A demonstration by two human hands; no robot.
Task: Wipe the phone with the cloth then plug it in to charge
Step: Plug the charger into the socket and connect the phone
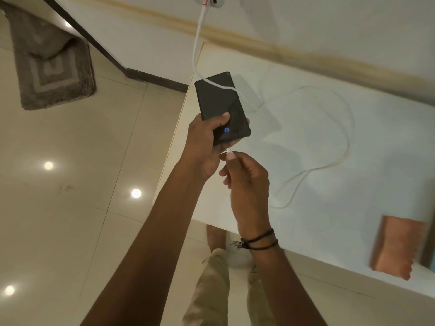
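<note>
My left hand (204, 142) grips the lower end of a black phone (220, 100), held above the left edge of a white counter (317, 147). A small blue fingerprint icon glows near the bottom of its screen. My right hand (247, 180) pinches the white plug (228, 151) of a charging cable just below the phone's bottom edge, almost touching it. The white cable (339, 147) loops across the counter, passes over the phone's upper part and climbs to a wall socket (209, 0) at the top. An orange cloth (395, 248) lies on the counter at the right.
A grey bath mat (51, 67) lies on the glossy tiled floor at the upper left. A dark skirting (155, 78) lines the wall corner. My legs in beige trousers (211, 290) stand under the counter's front edge. A dark object (429, 252) shows at the right border.
</note>
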